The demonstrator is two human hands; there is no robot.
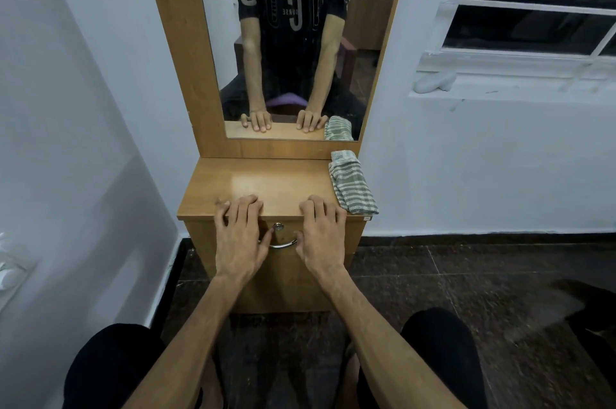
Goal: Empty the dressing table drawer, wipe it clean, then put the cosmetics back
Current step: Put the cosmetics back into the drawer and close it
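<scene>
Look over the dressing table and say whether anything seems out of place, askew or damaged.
Nothing stands out. The striped cloth lies folded on the tabletop's right edge, the drawer is shut, and the left hand and right hand rest on the front edge.

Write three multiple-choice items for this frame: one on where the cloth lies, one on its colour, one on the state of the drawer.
1. Where does the striped cloth lie?
A. On the floor
B. On the right side of the dressing table top
C. Hung over the drawer handle

2. What colours is the cloth?
A. Grey-green and white stripes
B. Plain red
C. Plain black

3. What state is the drawer in?
A. Pulled fully out
B. Removed and lying on the floor
C. Closed

Answers:
1 B: it lies along the top's right edge, beside the wall.
2 A: its stripes show plainly, also in the mirror.
3 C: the front sits flush under the top, while the left hand and right hand rest on the front edge, fingers over the top, neither gripping the metal handle.
</scene>
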